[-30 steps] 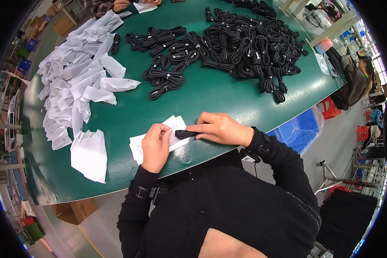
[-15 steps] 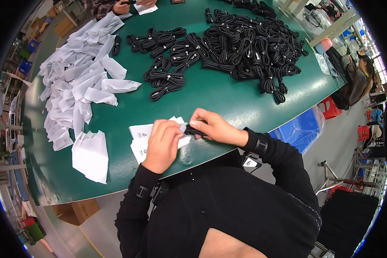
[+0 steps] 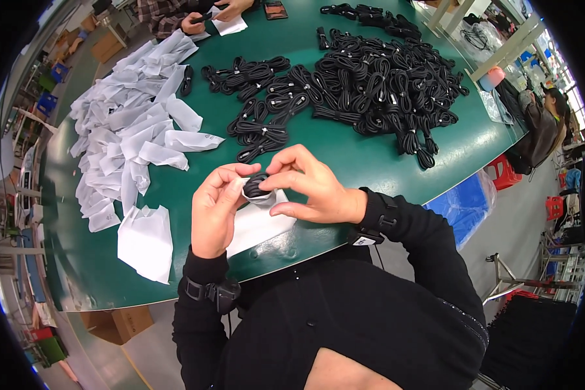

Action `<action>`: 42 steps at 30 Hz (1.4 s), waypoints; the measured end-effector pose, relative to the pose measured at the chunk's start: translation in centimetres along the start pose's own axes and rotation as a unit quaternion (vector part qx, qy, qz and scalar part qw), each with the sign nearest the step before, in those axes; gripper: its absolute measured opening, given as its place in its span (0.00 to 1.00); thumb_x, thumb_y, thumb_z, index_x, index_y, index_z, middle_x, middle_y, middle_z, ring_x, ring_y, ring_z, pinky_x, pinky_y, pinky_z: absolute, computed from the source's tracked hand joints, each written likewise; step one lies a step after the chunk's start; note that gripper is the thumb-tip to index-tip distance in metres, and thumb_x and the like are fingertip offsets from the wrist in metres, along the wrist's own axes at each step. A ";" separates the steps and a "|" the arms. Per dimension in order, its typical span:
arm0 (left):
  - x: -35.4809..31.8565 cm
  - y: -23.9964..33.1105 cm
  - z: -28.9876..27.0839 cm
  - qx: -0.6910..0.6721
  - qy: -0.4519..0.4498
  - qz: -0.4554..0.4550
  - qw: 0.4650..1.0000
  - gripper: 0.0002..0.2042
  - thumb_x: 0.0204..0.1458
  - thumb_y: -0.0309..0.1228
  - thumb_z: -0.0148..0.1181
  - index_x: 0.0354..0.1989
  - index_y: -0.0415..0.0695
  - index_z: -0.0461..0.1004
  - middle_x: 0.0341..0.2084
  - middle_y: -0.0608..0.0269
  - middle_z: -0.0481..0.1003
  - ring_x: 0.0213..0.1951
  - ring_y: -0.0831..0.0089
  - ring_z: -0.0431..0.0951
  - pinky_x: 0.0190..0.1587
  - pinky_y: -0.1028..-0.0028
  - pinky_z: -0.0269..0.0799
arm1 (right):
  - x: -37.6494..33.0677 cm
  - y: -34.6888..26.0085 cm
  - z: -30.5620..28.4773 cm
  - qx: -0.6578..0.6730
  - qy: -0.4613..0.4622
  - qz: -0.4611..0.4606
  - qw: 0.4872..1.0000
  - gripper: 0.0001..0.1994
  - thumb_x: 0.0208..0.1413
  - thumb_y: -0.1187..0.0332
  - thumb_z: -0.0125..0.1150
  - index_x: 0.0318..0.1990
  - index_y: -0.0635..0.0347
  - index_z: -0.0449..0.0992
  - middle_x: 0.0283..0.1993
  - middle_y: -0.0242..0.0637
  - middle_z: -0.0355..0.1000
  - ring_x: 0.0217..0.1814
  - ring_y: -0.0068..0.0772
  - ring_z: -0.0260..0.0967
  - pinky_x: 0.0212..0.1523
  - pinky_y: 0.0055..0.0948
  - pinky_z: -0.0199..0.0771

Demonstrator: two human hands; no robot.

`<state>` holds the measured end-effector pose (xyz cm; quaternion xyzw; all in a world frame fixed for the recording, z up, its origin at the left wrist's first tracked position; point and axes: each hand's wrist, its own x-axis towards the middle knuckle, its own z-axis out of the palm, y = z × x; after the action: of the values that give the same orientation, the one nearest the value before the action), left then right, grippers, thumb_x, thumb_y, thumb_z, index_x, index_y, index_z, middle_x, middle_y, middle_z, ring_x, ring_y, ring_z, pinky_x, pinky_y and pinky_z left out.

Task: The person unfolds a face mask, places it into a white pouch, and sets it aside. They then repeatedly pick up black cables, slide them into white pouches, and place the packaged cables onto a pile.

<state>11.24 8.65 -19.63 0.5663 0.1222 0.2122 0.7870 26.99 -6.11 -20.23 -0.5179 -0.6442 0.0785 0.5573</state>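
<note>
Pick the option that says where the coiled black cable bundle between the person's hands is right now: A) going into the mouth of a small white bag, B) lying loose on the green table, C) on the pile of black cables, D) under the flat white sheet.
A: both hands hold the coiled black cable bundle in the open mouth of a small white bag, raised above the green table.

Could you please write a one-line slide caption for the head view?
Both hands, left and right, slip a coiled black cable into a white bag over a green table.

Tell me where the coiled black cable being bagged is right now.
In the head view, the coiled black cable sits low centre, pinched between the left hand and right hand, partly inside a small white bag above the green table near its front edge.
</note>
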 end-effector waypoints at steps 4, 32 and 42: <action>0.7 0.4 -0.6 -0.120 -0.021 -0.069 0.990 0.07 0.63 0.27 0.52 0.41 0.36 0.71 0.51 0.53 0.73 0.51 0.67 0.75 0.54 0.66 0.73 | 0.9 0.8 0.5 -0.079 -0.021 -0.059 0.995 0.20 0.46 0.76 0.72 0.49 0.61 0.76 0.48 0.43 0.64 0.42 0.34 0.72 0.43 0.29 0.79; 1.5 0.8 -0.8 -0.166 -0.038 -0.060 0.984 0.11 0.65 0.32 0.51 0.46 0.35 0.72 0.44 0.56 0.75 0.46 0.69 0.76 0.52 0.64 0.73 | 3.4 0.1 0.5 0.123 0.002 0.005 0.992 0.05 0.54 0.73 0.64 0.35 0.61 0.73 0.43 0.34 0.66 0.44 0.28 0.66 0.50 0.27 0.68; 2.3 -1.4 0.0 -0.009 0.045 0.057 0.997 0.19 0.65 0.41 0.53 0.53 0.37 0.65 0.42 0.59 0.74 0.47 0.71 0.75 0.53 0.65 0.72 | 5.6 1.9 1.3 0.140 0.004 0.042 0.989 0.06 0.59 0.70 0.61 0.34 0.60 0.70 0.41 0.33 0.66 0.41 0.21 0.63 0.40 0.21 0.65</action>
<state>13.51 9.33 -20.78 0.5549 0.1230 0.2832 0.7725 27.95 -0.41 -18.42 -0.4614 -0.6021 0.1891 0.6235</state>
